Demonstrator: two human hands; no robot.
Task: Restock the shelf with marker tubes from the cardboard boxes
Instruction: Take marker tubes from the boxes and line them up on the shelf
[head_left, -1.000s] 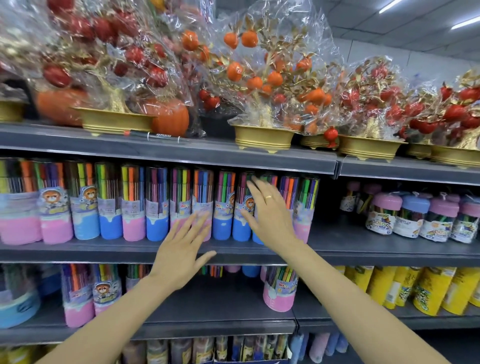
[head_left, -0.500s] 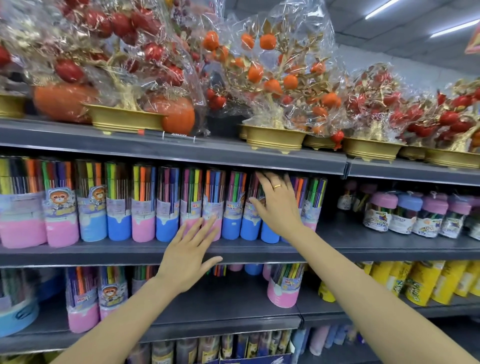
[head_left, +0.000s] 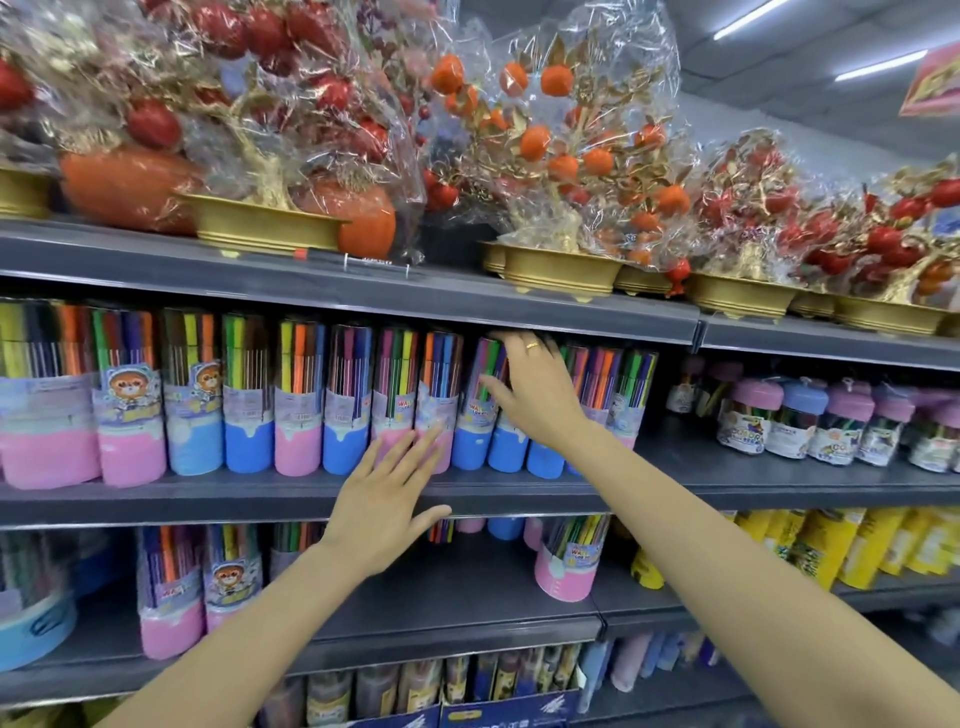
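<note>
Marker tubes (head_left: 348, 405) stand upright in a row along the middle shelf (head_left: 208, 501). Left hand (head_left: 387, 499), fingers spread and straight, reaches the pink tube (head_left: 434, 400) at shelf edge. Right hand (head_left: 535, 395), ring on one finger, lies with fingers loosely spread against the tubes further right.

Clear glossy plastic marker tubes (head_left: 345, 400), matt grey shelf (head_left: 260, 496), crinkly cellophane (head_left: 587, 104)
</note>
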